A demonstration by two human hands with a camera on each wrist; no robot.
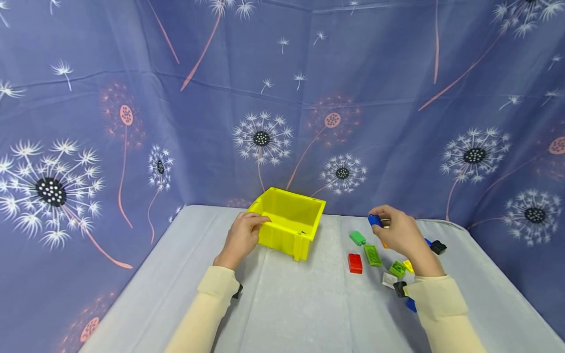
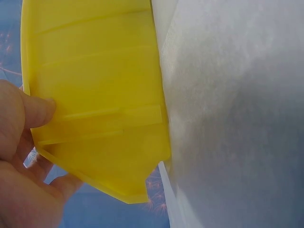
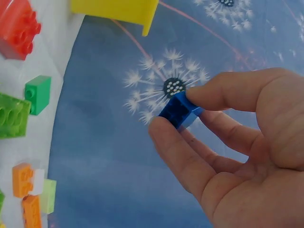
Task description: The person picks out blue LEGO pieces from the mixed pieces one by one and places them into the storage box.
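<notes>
So, a small blue block is pinched in the right hand, up off the table. The left hand holds the yellow box by its edge. A red block lies near a green block.

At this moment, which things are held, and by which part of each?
The right hand pinches a blue block by opposite sides; the left hand grips the yellow bin by its rim.

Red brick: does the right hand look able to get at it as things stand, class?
Probably not just yet: the right hand pinches a blue brick, though nothing covers the red brick nearby.
</notes>
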